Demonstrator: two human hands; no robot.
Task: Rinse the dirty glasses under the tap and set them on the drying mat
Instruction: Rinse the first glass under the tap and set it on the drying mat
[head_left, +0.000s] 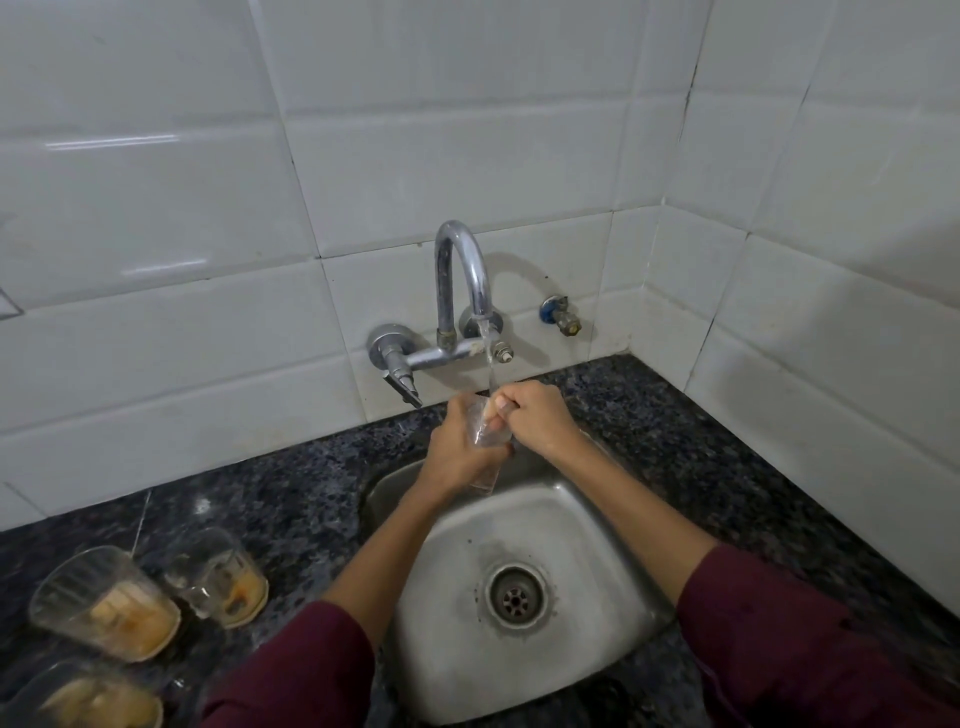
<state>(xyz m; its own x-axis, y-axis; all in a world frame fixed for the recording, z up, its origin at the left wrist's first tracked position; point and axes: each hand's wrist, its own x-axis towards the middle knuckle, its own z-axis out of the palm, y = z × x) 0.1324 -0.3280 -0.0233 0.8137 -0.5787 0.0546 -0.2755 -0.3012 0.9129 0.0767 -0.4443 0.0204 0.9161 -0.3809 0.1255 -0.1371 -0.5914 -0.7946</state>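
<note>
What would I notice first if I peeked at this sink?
Two hands, left hand and right hand, hold a clear glass under the running tap, above the steel sink. On the dark counter at lower left stand three dirty glasses with orange dregs.

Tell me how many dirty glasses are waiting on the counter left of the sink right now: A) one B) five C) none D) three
D: three dirty glasses with orange-brown residue stand on the dark granite counter left of the sink, one at the far left, one nearer the sink, one at the bottom edge, while both hands hold a fourth glass under the running tap.
</note>
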